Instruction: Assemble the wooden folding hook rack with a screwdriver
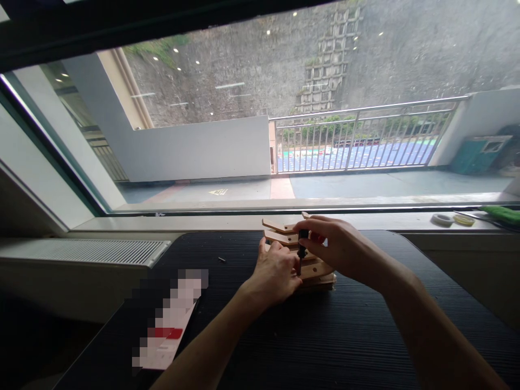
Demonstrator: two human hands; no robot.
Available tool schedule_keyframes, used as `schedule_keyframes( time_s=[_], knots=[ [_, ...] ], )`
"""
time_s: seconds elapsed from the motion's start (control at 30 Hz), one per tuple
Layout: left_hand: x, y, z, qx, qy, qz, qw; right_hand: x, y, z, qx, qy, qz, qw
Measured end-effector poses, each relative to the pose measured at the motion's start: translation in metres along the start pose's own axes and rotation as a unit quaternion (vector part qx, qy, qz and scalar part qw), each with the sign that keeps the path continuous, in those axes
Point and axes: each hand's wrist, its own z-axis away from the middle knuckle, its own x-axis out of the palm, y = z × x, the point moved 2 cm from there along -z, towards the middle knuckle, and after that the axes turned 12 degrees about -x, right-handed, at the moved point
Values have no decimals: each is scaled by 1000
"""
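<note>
A screwdriver (302, 244) with a black and red handle stands nearly upright, its shaft pointing down at a wooden slatted piece (314, 269). My right hand (331, 238) has its fingers closed round the handle from above. At the left side of the wooden piece, my left hand (278, 271) grips the slats, fingertips close to the screwdriver's tip. Several pale slats with dark holes show beyond the hands. My fingers hide the spot where the tip meets the wood.
The wood rests on a dark table (325, 341). A small screw-like metal piece (221, 259) lies left of it, and a phone-like flat object (170, 325), partly blurred, lies nearer. Two tape rolls (442, 219) and a green cloth-like item (501, 214) are on the windowsill (203, 223).
</note>
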Motion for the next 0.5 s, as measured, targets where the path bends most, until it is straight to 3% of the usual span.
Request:
schedule_keyframes(
  time_s=[0.5],
  knots=[
    [2, -1, 0, 7, 5, 2, 1000, 0, -5, 0, -9, -15, -22, 1000]
  ],
)
